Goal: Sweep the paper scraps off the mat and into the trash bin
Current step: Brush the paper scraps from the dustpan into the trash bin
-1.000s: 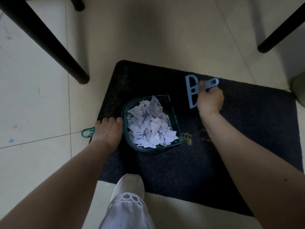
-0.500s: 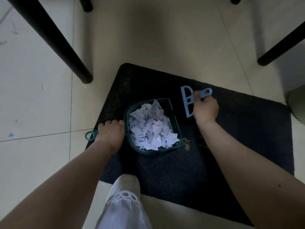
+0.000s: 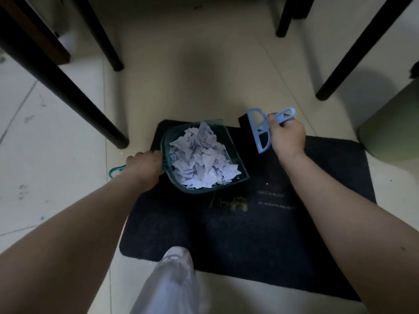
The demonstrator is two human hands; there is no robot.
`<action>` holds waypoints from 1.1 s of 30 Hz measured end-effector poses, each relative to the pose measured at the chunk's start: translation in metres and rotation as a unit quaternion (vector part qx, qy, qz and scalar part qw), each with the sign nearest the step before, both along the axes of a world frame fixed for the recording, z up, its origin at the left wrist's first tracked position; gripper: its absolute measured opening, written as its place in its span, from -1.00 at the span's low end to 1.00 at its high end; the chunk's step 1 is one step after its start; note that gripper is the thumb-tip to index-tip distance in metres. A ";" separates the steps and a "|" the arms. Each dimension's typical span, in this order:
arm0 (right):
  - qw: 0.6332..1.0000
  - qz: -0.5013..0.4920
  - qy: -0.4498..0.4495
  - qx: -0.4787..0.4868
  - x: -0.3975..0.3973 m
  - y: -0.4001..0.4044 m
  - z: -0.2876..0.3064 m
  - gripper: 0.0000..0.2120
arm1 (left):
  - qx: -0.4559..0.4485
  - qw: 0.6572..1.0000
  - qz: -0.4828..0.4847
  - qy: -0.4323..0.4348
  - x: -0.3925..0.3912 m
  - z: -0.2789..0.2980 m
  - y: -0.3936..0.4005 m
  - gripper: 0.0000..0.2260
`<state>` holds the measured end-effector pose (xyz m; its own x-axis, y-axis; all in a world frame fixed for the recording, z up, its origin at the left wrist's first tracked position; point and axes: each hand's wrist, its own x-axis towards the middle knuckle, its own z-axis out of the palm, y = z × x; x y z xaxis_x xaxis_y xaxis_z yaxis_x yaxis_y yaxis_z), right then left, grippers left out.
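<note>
A dark mat [image 3: 260,234] lies on the tiled floor. A clear green dustpan [image 3: 235,159] is heaped with white paper scraps [image 3: 201,159] and hangs lifted over the mat's far left part. My left hand [image 3: 144,165] grips its handle, whose green loop sticks out to the left. My right hand [image 3: 286,135] is closed around the handle of a light blue hand brush [image 3: 258,130], held up over the mat's far edge. An olive-green trash bin [image 3: 392,123] stands at the right edge of view.
Black chair or table legs stand at the left [image 3: 68,94], at the far middle [image 3: 106,41] and at the right [image 3: 353,55]. My white-clad knee [image 3: 172,279] juts up at the bottom centre. Pale floor tiles surround the mat.
The dustpan with the scraps has come up off the mat in my left hand, and the brush has risen in my right. The view has pulled back and the bin now shows at the right.
</note>
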<state>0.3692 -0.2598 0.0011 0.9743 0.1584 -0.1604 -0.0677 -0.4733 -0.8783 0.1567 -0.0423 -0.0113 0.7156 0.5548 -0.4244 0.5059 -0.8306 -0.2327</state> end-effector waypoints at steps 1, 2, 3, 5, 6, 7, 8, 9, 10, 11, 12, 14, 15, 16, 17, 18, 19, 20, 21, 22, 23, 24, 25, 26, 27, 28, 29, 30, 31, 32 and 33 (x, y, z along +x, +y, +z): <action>1.000 0.002 0.000 0.010 0.006 -0.006 0.011 -0.68 | -0.001 1.000 -0.010 0.007 0.010 0.013 -0.005 -0.73; 1.000 0.003 0.000 0.015 0.012 -0.012 0.020 -0.67 | -0.007 1.000 -0.017 0.013 0.020 0.025 -0.009 -0.72; 1.000 0.005 -0.001 0.017 0.019 -0.017 0.029 -0.65 | -0.019 1.000 -0.020 0.015 0.030 0.035 -0.012 -0.70; 1.000 0.008 -0.003 0.021 0.034 -0.034 0.050 -0.65 | -0.039 0.999 -0.024 0.007 0.052 0.056 -0.025 -0.66; 1.000 0.011 -0.007 0.020 0.041 -0.041 0.058 -0.65 | -0.048 0.999 -0.025 0.002 0.061 0.065 -0.031 -0.65; 1.000 0.012 -0.012 0.021 0.048 -0.048 0.064 -0.65 | -0.057 0.998 -0.024 -0.002 0.069 0.072 -0.037 -0.64; 0.999 0.011 -0.017 0.027 0.056 -0.060 0.077 -0.65 | -0.062 0.998 -0.025 -0.009 0.080 0.082 -0.047 -0.63; 0.999 0.009 -0.017 0.031 0.063 -0.069 0.085 -0.65 | -0.065 0.998 -0.025 -0.011 0.088 0.090 -0.056 -0.63; 0.999 0.007 -0.018 0.036 0.070 -0.079 0.094 -0.65 | -0.066 0.997 -0.026 -0.015 0.097 0.098 -0.065 -0.62; 0.999 0.008 -0.019 0.039 0.075 -0.088 0.102 -0.67 | -0.068 0.997 -0.028 -0.020 0.106 0.105 -0.073 -0.62; 0.999 0.009 -0.021 0.046 0.081 -0.099 0.112 -0.72 | -0.069 0.997 -0.029 -0.024 0.115 0.112 -0.084 -0.62; 0.997 0.005 -0.031 0.065 0.093 -0.124 0.128 -0.80 | -0.073 0.996 -0.043 -0.030 0.134 0.128 -0.106 -0.61; 0.997 -0.003 -0.039 0.072 0.100 -0.138 0.137 -0.82 | -0.074 0.995 -0.053 -0.036 0.145 0.136 -0.118 -0.61; 0.996 -0.007 -0.046 0.074 0.106 -0.148 0.144 -0.82 | -0.075 0.994 -0.061 -0.041 0.154 0.143 -0.128 -0.60; 0.996 -0.016 -0.052 0.075 0.114 -0.160 0.151 -0.81 | -0.073 0.994 -0.069 -0.047 0.163 0.151 -0.140 -0.59; 0.995 -0.026 -0.059 0.075 0.122 -0.172 0.158 -0.80 | -0.067 0.993 -0.079 -0.053 0.173 0.159 -0.152 -0.59; 0.995 -0.035 -0.065 0.074 0.129 -0.181 0.162 -0.78 | -0.058 0.993 -0.090 -0.057 0.182 0.166 -0.162 -0.60; 0.993 -0.046 -0.071 0.076 0.139 -0.194 0.169 -0.77 | -0.052 0.992 -0.099 -0.065 0.193 0.173 -0.175 -0.61; 0.992 -0.055 -0.077 0.080 0.146 -0.204 0.173 -0.77 | -0.050 0.991 -0.105 -0.071 0.204 0.178 -0.184 -0.63; 0.991 -0.064 -0.080 0.083 0.155 -0.215 0.177 -0.76 | -0.054 0.990 -0.109 -0.078 0.215 0.183 -0.195 -0.64; 0.990 -0.075 -0.087 0.085 0.165 -0.227 0.181 -0.76 | -0.059 0.988 -0.114 -0.082 0.228 0.188 -0.206 -0.64; 0.988 -0.085 -0.092 0.088 0.171 -0.236 0.185 -0.76 | -0.064 0.987 -0.119 -0.085 0.239 0.191 -0.215 -0.65; 0.986 -0.097 -0.099 0.090 0.181 -0.247 0.188 -0.76 | -0.066 0.986 -0.126 -0.088 0.253 0.194 -0.225 -0.66; 0.985 -0.107 -0.104 0.091 0.188 -0.255 0.191 -0.75 | -0.068 0.985 -0.131 -0.093 0.265 0.195 -0.233 -0.67; 0.983 -0.116 -0.108 0.094 0.197 -0.263 0.192 -0.75 | -0.072 0.983 -0.135 -0.097 0.278 0.197 -0.241 -0.68; 0.981 -0.123 -0.113 0.099 0.205 -0.270 0.194 -0.75 | -0.076 0.982 -0.141 -0.097 0.292 0.199 -0.250 -0.69; 0.979 -0.128 -0.117 0.103 0.211 -0.273 0.194 -0.76 | -0.080 0.981 -0.148 -0.094 0.301 0.200 -0.255 -0.69; 0.978 -0.134 -0.121 0.107 0.219 -0.279 0.194 -0.77 | -0.081 0.981 -0.154 -0.091 0.313 0.200 -0.262 -0.69; 0.976 -0.139 -0.125 0.112 0.227 -0.283 0.194 -0.77 | -0.079 0.980 -0.159 -0.089 0.323 0.200 -0.267 -0.70; 0.974 -0.144 -0.127 0.116 0.235 -0.289 0.194 -0.77 | -0.076 0.980 -0.162 -0.088 0.333 0.200 -0.275 -0.70; 0.973 -0.149 -0.130 0.119 0.242 -0.293 0.192 -0.77 | -0.069 0.979 -0.170 -0.084 0.342 0.198 -0.280 -0.70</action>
